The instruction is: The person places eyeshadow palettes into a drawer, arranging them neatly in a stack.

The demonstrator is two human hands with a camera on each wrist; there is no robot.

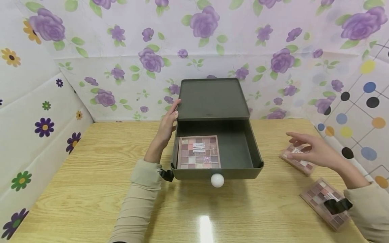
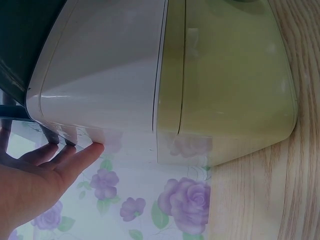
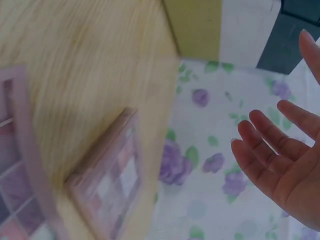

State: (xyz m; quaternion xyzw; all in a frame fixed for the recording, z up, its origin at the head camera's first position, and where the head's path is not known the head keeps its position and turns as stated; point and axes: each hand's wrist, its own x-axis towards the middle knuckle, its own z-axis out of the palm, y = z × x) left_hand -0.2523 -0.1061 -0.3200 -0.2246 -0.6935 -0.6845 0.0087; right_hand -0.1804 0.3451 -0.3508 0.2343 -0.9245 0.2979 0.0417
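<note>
Straight, relaxed fingers of the left hand (image 1: 168, 126) rested flat against the left side of the drawer box (image 1: 212, 101), near its top edge; the hand gripped nothing. In the left wrist view the fingertips (image 2: 92, 149) touched the lower edge of the box wall. The right hand (image 1: 307, 150) hovered with its fingers spread and slightly bent above the nearer-to-box eyeshadow palette (image 1: 297, 160) on the wooden table (image 1: 91, 175); contact with that palette could not be confirmed. In the right wrist view the open palm (image 3: 285, 165) stood apart from the palette (image 3: 107, 192).

The drawer (image 1: 217, 158) was pulled out toward the person, with a white round knob (image 1: 217, 180) at its front. One palette (image 1: 199, 152) lay flat in the left part of the drawer, against its front wall. A third palette (image 1: 323, 200) lay on the table near the right sleeve, beside the second one. Floral sheeting (image 1: 212, 40) enclosed the table behind and at both sides.
</note>
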